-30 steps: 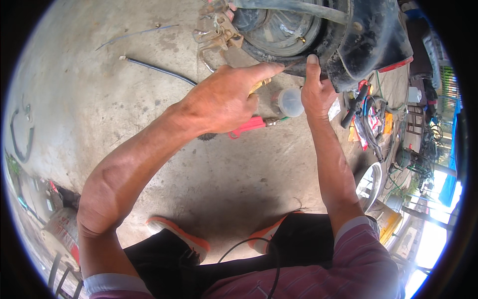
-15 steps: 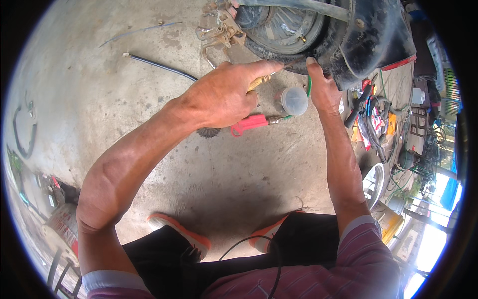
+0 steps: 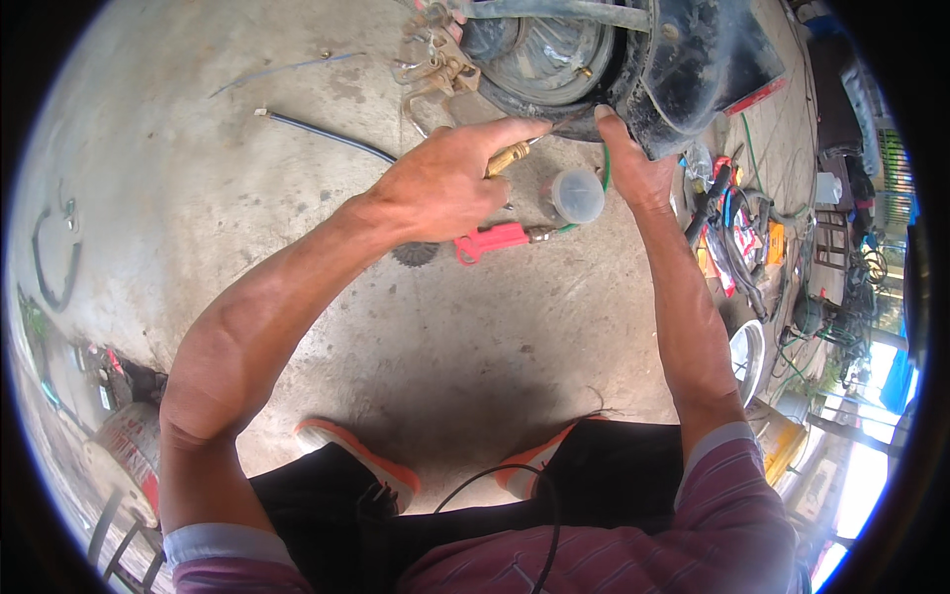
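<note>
My left hand [image 3: 440, 183] is closed round a tool with a yellowish wooden handle [image 3: 511, 158]. Its index finger stretches along the thin metal shank, whose tip meets the black tyre [image 3: 582, 129]; the exact kind of tool is unclear. My right hand [image 3: 638, 173] grips the tyre from the right, thumb on top near the tool's tip, the other fingers mostly hidden. The tyre sits on a wheel with a grey rim [image 3: 554, 91] and a brass-coloured valve, beneath a dusty black mudguard [image 3: 683, 74]. Below the hands stand a clear lidded tub [image 3: 578, 196] and a red air gun [image 3: 493, 241].
A green hose [image 3: 607, 170] runs up from the air gun. A dark toothed disc [image 3: 416, 254] and a black cable [image 3: 332, 136] lie on the concrete. Rusty metal parts [image 3: 435, 59] are left of the wheel. Tools and packets [image 3: 732, 228] are heaped at right.
The wheel and mudguard appear slightly further left and higher in the picture. My hands keep their places at the tyre; more of the wooden handle now shows.
</note>
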### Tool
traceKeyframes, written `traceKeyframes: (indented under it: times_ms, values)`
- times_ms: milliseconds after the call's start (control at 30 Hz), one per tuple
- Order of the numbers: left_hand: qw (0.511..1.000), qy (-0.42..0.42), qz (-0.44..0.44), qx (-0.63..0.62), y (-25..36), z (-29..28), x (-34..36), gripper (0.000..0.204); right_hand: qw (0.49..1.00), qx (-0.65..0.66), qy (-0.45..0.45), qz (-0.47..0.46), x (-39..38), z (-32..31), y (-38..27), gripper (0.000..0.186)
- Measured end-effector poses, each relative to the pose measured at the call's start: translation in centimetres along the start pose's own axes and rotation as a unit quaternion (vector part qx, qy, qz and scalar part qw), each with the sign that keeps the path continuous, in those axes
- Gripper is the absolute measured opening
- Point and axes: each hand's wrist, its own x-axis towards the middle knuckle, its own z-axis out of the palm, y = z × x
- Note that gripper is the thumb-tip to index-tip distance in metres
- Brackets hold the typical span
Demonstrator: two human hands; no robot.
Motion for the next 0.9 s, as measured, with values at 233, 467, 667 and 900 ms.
traceKeyframes:
  times_ms: [233,467,667,900]
  values:
    - [0.999,0.021,0.027,-0.03,0.5,0.5,-0.2,0.071,1.0,-0.004,0.006,0.025,0.1,-0.4,-0.9,0.042]
    - [0.999,-0.005,-0.018,-0.034,1.2,0.2,-0.2,0.069,0.998,0.028,0.042,0.032,0.1,0.1,-0.8,0.042]
    - [0.994,-0.027,-0.084,-0.062,3.2,1.1,-0.4,0.068,0.997,-0.058,-0.036,-0.018,1.1,-1.4,-0.9,0.041]
    - [0.999,0.022,-0.021,-0.039,1.4,1.5,-0.4,0.069,0.999,-0.04,0.007,0.022,1.0,-0.7,-1.7,0.055]
